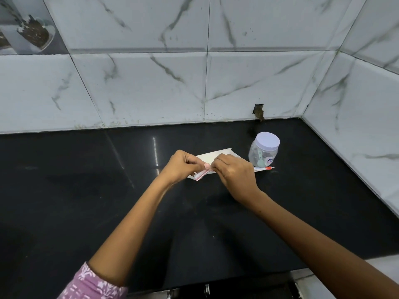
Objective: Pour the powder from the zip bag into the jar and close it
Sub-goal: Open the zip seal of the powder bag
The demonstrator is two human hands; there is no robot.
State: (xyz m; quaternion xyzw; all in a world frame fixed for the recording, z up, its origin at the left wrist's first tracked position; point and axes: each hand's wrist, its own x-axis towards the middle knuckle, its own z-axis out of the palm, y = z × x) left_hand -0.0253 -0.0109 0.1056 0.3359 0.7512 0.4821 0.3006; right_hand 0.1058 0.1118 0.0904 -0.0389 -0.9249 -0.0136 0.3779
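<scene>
A white zip bag (212, 156) of powder lies flat on the black counter (86, 190). My left hand (183, 166) and my right hand (234, 173) both pinch its near top edge, where the pink zip strip bends up between my fingers. The bag's right end with a red slider (268, 168) pokes out past my right hand. A clear plastic jar (263, 151) with a white lid on it stands upright just right of the bag. Inside it a small green spoon shows. A label with blue writing is on its side.
White marble-look tiles (194, 83) form the wall behind and to the right, meeting in a corner at the back right. A hole in the tile (258, 112) sits just behind the jar. The counter's front edge runs below my forearms.
</scene>
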